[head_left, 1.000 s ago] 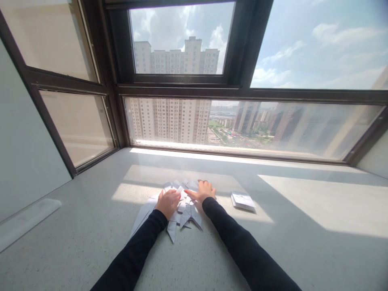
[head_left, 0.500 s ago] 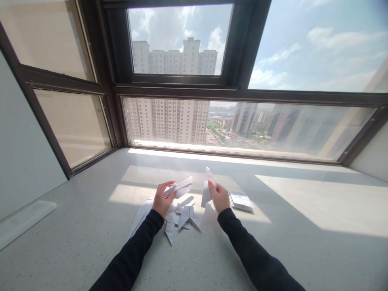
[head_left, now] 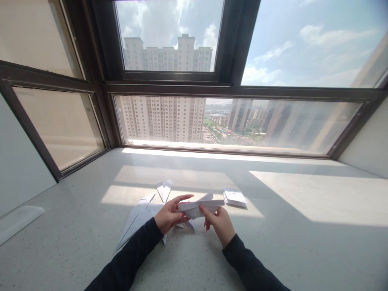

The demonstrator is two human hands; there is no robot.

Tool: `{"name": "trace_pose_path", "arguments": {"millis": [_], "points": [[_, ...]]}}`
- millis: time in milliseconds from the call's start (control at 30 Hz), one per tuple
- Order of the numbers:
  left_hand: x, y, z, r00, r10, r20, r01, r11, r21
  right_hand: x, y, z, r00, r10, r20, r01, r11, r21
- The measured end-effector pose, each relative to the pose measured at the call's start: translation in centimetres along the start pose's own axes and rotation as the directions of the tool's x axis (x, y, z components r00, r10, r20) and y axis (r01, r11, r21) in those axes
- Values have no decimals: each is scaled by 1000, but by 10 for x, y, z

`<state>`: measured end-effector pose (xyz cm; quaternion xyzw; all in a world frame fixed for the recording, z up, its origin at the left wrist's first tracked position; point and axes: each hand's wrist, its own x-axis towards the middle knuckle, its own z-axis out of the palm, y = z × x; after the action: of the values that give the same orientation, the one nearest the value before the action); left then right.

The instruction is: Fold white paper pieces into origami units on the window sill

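Note:
My left hand (head_left: 172, 214) pinches the left end of a folded white paper (head_left: 194, 211) between thumb and fingers. On its right end my right hand (head_left: 218, 222) is closed, thumb on the near face. A pointed flap sticks up behind the long folded edge; I cannot tell whether this is one piece or two. Beyond my left hand lies a small pointed folded paper (head_left: 164, 190). Larger folded white sheets (head_left: 135, 224) lie left of my left wrist. Other folded pieces (head_left: 190, 226) show partly under my hands, mostly hidden.
A stack of folded white papers (head_left: 235, 198) lies right of my hands on the pale speckled windowsill (head_left: 287, 250). Brown window frames (head_left: 182, 149) bound the sill at the back. A long whitish object (head_left: 21, 220) lies at the far left.
My hands were apart, each holding a folded paper; now both are together on folded paper. The small pointed piece beyond my left hand has come into sight. The view has shifted slightly.

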<state>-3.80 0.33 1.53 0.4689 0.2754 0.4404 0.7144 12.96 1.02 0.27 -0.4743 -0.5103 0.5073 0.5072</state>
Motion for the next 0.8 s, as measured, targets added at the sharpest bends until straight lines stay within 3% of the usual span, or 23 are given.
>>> {"name": "trace_pose_path", "arguments": {"millis": [100, 233, 433, 667, 733, 800], "points": [[-1, 2, 0, 998, -31, 52, 34, 998, -52, 1, 1, -3, 995, -83, -50, 74, 984, -164], [0, 1, -2, 998, -47, 45, 50, 996, -74, 4, 7, -7, 990, -140, -32, 129, 967, -220], [2, -7, -3, 994, -42, -104, 51, 995, 90, 5, 16, -5, 991, -132, 11, 131, 966, -225], [3, -11, -7, 991, 17, -131, 12, 977, 214, 10, 16, -12, 938, -215, -273, 163, 966, -202], [2, -10, -7, 993, 25, -112, 1, 974, 226, 16, 11, -19, 970, -165, -178, 137, 978, -156], [2, -8, -7, 995, 40, -97, -14, 965, 261, 20, 5, -25, 996, -90, 8, 91, 989, -114]]}}
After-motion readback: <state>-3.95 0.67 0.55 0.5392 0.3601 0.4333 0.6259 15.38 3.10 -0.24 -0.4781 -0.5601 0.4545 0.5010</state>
